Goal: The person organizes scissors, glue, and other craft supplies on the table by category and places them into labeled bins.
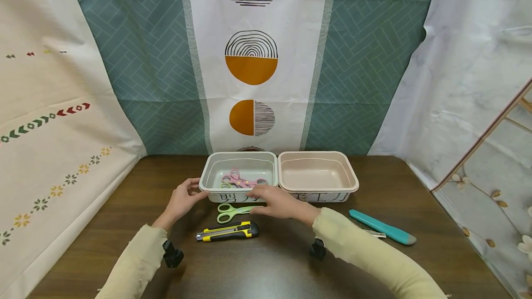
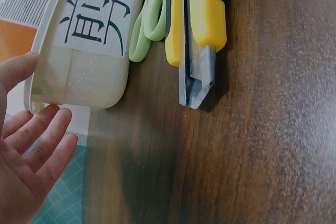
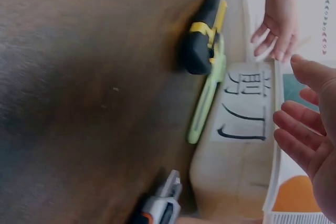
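A pale grey plastic bin [image 1: 213,170] with a character label on its front holds pink scissors [image 1: 241,180] and part of a green pair. At the bin's front left corner is my left hand [image 1: 184,200], its thumb and fingertips by the rim, fingers loosely extended. My right hand [image 1: 276,201] hovers at the front rim near the right end, its fingers loosely bent with nothing between them. Below it lie green scissors [image 1: 226,213], their blade tips partly behind my right fingers. Nearer me rests a yellow and black box cutter [image 1: 227,231], blade end to the left.
A beige bin [image 1: 353,182], also labelled, adjoins the grey one on the right. On the right of the brown table [image 1: 266,273] lie a teal utility knife [image 1: 382,227] and another cutter [image 3: 160,208], mostly behind my right sleeve in the head view. Patterned cloth hangs behind.
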The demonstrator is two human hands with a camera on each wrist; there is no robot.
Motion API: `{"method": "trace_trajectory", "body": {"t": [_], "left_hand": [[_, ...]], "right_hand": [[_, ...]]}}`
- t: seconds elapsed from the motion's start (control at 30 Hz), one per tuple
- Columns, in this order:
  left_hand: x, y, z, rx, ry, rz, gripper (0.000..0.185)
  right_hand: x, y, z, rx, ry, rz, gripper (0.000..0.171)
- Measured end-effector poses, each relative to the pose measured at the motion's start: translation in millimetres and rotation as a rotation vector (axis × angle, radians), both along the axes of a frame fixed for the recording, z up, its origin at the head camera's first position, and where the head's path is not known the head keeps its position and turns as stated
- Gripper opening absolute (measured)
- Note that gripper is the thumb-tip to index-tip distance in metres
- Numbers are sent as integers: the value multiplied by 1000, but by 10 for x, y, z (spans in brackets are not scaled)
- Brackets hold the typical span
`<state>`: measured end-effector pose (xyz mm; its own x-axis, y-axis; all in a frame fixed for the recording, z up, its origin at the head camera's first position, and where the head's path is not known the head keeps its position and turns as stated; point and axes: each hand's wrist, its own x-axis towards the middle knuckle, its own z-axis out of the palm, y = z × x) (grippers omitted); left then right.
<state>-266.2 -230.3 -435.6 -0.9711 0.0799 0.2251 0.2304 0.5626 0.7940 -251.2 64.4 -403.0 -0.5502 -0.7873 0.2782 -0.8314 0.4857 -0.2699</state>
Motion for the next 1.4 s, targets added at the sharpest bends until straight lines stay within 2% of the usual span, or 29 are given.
{"method": "trace_trajectory", "body": {"t": [0.23, 0.5, 0.83, 1.4], "left_hand": [[0, -14, 7, 0, 1, -4, 55], [15, -26, 7, -9, 0, -6, 55], [43, -34, -1, -9, 5, -13, 56], [52, -30, 2, -1, -4, -14, 56]], "right_hand": [[25, -12, -129, 20, 9, 13, 34], [67, -23, -229, 26, 24, -13, 39], [113, -30, -316, 62, -6, -73, 42], [28, -69, -469, 64, 6, -134, 37]]}}
